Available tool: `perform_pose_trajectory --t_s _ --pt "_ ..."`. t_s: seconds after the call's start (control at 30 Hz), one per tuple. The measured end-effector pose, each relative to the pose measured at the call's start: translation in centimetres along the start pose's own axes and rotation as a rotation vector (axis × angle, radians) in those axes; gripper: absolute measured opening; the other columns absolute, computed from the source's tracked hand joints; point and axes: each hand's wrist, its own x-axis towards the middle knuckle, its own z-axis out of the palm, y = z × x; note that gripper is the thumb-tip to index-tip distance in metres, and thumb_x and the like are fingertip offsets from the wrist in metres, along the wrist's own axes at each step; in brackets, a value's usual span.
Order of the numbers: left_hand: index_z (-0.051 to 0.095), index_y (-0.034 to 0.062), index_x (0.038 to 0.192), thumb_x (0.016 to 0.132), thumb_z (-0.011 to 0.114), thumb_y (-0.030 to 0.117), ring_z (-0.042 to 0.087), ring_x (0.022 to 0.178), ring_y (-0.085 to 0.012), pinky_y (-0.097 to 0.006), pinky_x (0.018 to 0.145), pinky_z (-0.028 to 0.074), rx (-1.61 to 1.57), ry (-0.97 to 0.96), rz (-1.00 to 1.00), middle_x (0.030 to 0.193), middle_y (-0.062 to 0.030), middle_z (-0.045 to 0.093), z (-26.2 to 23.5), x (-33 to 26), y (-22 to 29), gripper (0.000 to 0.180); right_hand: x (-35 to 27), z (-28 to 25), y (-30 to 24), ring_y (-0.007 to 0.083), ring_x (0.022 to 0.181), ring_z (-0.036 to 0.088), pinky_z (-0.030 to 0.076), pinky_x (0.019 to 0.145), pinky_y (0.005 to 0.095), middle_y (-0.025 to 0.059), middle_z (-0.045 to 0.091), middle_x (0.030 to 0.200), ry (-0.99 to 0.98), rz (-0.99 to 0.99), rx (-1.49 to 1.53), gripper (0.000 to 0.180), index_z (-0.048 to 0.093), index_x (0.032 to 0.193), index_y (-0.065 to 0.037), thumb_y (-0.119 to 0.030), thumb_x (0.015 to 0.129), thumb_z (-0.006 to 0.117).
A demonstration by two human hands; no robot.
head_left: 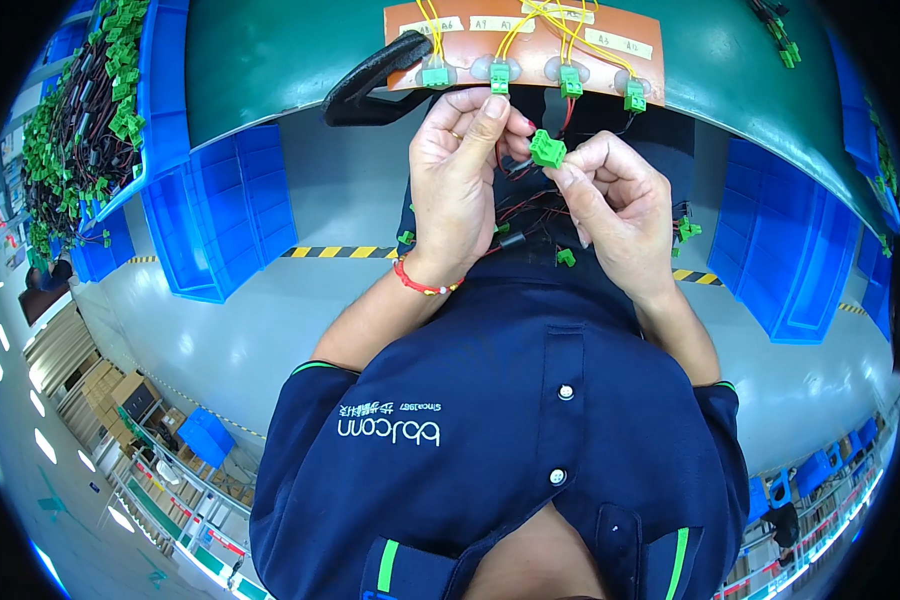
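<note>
My right hand (pixel 618 200) pinches a green plug-in terminal connector (pixel 547 150) between thumb and fingertips, just below the bench edge. Closed, with its thumb tip at the lower end of a second green connector (pixel 499 80), my left hand (pixel 457 170) is at the orange-brown board (pixel 530 45); its fingertips are partly hidden. Beside it on that board sit more green connectors, one (pixel 435 76) to the left and two (pixel 570 82) to the right, each with yellow wires above. Red and black wires (pixel 515 168) run between my hands. Loose cables with green ends (pixel 567 257) lie over my lap.
A black, curved handle-like piece (pixel 380 80) juts over the edge of the green bench top (pixel 270 60). Blue bins (pixel 225 215) stand at the left, and others (pixel 785 240) at the right. Cables with green connectors (pixel 90 120) heap up at the far left.
</note>
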Motion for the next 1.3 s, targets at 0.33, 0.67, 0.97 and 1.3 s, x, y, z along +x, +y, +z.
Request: perform_pose_trajectory --t_s 0.33,0.67,0.97,1.3 --pt "0.07 -0.001 0.11 0.092 0.067 0.007 0.055 0.101 -0.017 -0.03 0.09 0.045 0.776 -0.232 0.401 0.11 -0.0076 0.059 -1.5 -2.7 1.7 0.019 0.6 1.0 0.5 0.0039 0.067 0.059 0.047 0.06 0.0194 0.003 0.065 0.084 -0.023 -0.23 -0.286 0.011 0.065 0.105 0.001 -0.005 0.096 0.063" --pt "0.062 -0.0042 0.106 0.107 0.045 0.025 0.043 0.07 -0.0089 -0.025 0.071 0.038 0.029 -0.185 -0.085 0.071 0.0009 0.046 -3.4 -1.0 3.0 0.033 -0.1 -7.4 1.4 0.0296 0.082 0.066 0.052 0.074 0.0365 0.0136 0.066 0.096 -0.376 -0.133 -1.015 0.016 0.066 0.107 0.001 -0.006 0.095 0.058" --pt "0.062 -0.0036 0.101 0.107 0.046 0.023 0.033 0.063 -0.007 -0.025 0.064 0.033 0.182 -0.105 -0.013 0.065 0.005 0.033 -2.9 -0.3 2.7 0.032 -1.8 -11.0 -0.3 0.0089 0.067 0.052 0.045 0.063 0.0251 0.0024 0.055 0.075 -0.247 0.143 -0.092 0.034 0.062 0.118 0.007 -0.021 0.1 0.055" --pt "0.063 -0.0009 0.111 0.103 0.054 0.023 0.057 0.088 -0.0108 -0.029 0.084 0.048 0.156 -0.057 -0.084 0.1 -0.006 0.064 -3.4 0.3 3.2 0.027 -0.9 -10.0 1.9 0.01 0.059 0.048 0.051 0.067 0.0326 0.0027 0.051 0.079 -0.489 -0.149 0.81 0.063 0.058 0.12 0.005 -0.054 0.103 0.042"
